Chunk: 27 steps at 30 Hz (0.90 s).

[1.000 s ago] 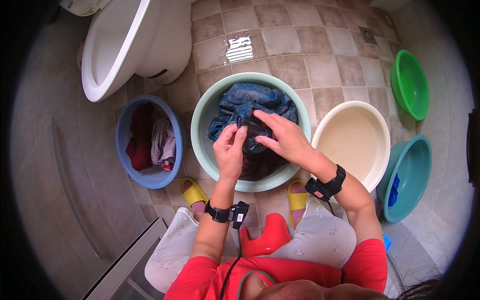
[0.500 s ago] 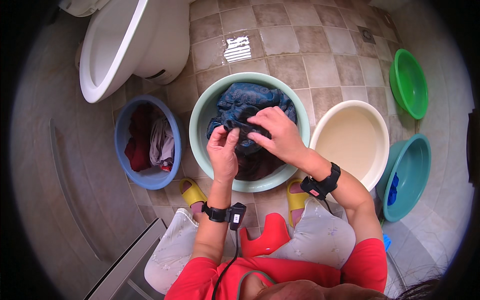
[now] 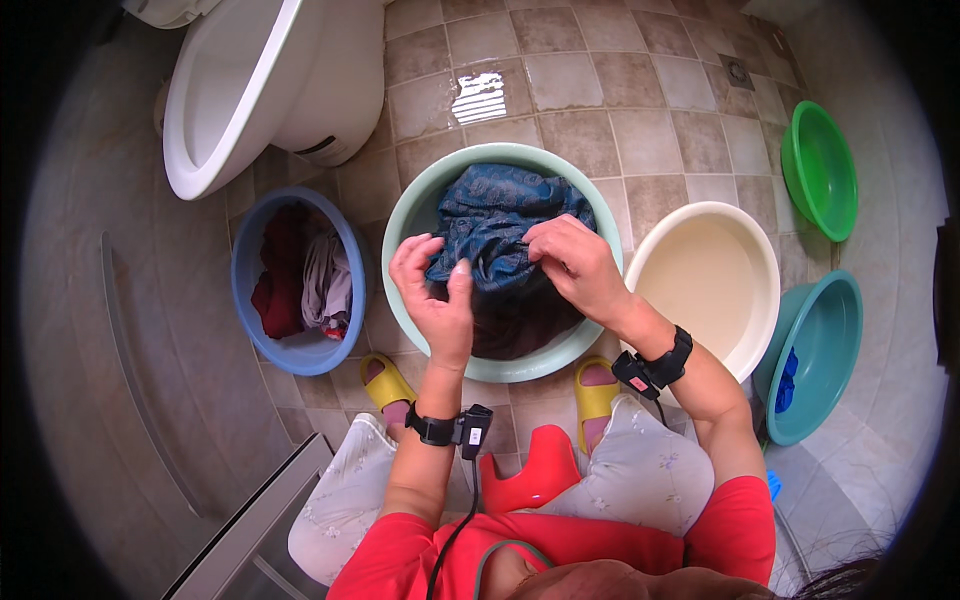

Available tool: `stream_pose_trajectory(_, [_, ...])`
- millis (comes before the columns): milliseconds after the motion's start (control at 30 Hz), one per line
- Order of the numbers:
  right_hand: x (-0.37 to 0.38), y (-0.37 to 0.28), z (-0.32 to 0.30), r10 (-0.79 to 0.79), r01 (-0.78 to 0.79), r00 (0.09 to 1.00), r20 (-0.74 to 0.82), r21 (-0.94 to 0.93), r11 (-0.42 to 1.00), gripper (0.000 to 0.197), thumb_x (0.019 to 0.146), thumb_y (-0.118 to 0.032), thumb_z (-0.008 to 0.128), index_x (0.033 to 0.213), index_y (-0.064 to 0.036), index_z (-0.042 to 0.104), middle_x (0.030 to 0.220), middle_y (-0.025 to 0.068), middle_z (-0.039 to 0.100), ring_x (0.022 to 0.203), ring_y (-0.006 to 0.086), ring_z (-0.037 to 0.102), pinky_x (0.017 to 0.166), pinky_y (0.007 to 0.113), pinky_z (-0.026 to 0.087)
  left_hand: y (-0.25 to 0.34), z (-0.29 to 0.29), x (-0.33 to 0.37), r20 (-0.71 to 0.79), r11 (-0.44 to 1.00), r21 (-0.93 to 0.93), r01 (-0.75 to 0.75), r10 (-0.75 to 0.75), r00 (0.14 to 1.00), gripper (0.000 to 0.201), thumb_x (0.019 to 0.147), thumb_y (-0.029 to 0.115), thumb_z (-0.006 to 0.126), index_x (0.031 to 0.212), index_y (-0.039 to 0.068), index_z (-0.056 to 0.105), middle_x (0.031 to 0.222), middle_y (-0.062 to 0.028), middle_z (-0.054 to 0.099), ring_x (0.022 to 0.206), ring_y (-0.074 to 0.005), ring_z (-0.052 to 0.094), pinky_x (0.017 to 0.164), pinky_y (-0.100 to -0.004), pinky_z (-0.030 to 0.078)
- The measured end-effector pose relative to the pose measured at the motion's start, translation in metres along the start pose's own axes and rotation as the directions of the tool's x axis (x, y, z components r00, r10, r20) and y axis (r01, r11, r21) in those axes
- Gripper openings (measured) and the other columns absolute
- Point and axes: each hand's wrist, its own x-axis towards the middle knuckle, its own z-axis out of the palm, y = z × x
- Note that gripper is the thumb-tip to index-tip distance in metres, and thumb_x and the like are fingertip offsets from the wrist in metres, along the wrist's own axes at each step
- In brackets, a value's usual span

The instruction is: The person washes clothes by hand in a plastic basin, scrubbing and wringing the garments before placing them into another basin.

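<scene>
A dark blue patterned garment [image 3: 500, 215] lies bunched in the pale green basin [image 3: 395, 290] in front of me. Beneath its near side shows some dark brown cloth [image 3: 515, 325]. My left hand [image 3: 438, 305] hovers at the garment's left edge, thumb and fingers spread apart with nothing between them. On the other side, my right hand [image 3: 583, 268] has its fingers bent and pinched on the blue garment's right part; its fingertips are partly hidden.
A blue basin [image 3: 245, 290] with dark red and pale clothes stands left. On the right are a cream basin [image 3: 770, 290] of cloudy water, a green basin [image 3: 820, 175] and a teal basin [image 3: 845, 350] with blue cloth. A toilet [image 3: 330, 80] stands far left; a red stool [image 3: 535, 470] is below me.
My hands have moved apart, the left one leftward and opening, the right one slightly rightward. A dark bunched part of the cloth between them has turned down, leaving the blue pattern spread wider.
</scene>
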Motion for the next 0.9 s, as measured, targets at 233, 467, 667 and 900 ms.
stream_pose_trajectory(233, [0.005, -0.010, -0.009, -0.094, 0.090, 0.994, -0.064, -0.065, 0.994, 0.017, 0.067, 0.010, 0.064, 0.079, -0.0021, 0.061, 0.089, 0.0094, 0.064, 0.083, 0.0275, 0.062, 0.069, 0.034, 0.051, -0.025, -0.010, 0.010, 0.182, 0.966, -0.012, 0.260, -0.253, 0.950, 0.012, 0.091, 0.008, 0.064, 0.097, -0.001, 0.070, 0.087, -0.0038, 0.068, 0.080, -0.0095, 0.060, 0.075, -0.0239, 0.048])
stream_pose_trajectory(467, [0.010, -0.013, -0.016, -0.060, 0.037, 0.990, -0.131, -0.169, 0.985, 0.020, 0.066, 0.010, 0.061, 0.083, -0.0019, 0.063, 0.100, 0.0113, 0.062, 0.095, 0.0301, 0.060, 0.080, 0.036, 0.049, -0.035, -0.004, -0.001, 0.212, 0.787, -0.421, 0.451, -0.398, 0.893, 0.018, 0.098, 0.015, 0.058, 0.103, -0.001, 0.065, 0.092, 0.0026, 0.062, 0.084, -0.0044, 0.052, 0.079, -0.0193, 0.043])
stream_pose_trajectory(667, [-0.002, -0.012, 0.011, 0.007, -0.007, 0.999, 0.051, 0.000, 1.000, 0.021, 0.080, 0.004, 0.061, 0.100, 0.0004, 0.064, 0.102, 0.0181, 0.065, 0.093, 0.0335, 0.064, 0.078, 0.037, 0.052, -0.018, 0.004, -0.014, 0.193, 0.904, -0.333, 0.270, -0.215, 0.957, 0.019, 0.097, 0.013, 0.060, 0.107, -0.003, 0.064, 0.093, 0.0012, 0.062, 0.087, -0.0057, 0.052, 0.079, -0.0208, 0.043])
stream_pose_trajectory(900, [-0.017, 0.008, 0.015, 0.286, -0.308, 0.804, 0.521, -0.047, 0.950, 0.021, 0.078, -0.007, 0.063, 0.093, 0.0053, 0.057, 0.086, 0.0288, 0.061, 0.085, 0.0439, 0.061, 0.069, 0.047, 0.049, -0.008, 0.010, -0.024, 0.273, 0.952, -0.278, 0.128, -0.050, 0.961, 0.017, 0.092, 0.006, 0.064, 0.105, -0.004, 0.065, 0.100, -0.0080, 0.065, 0.091, -0.0146, 0.060, 0.083, -0.0261, 0.047])
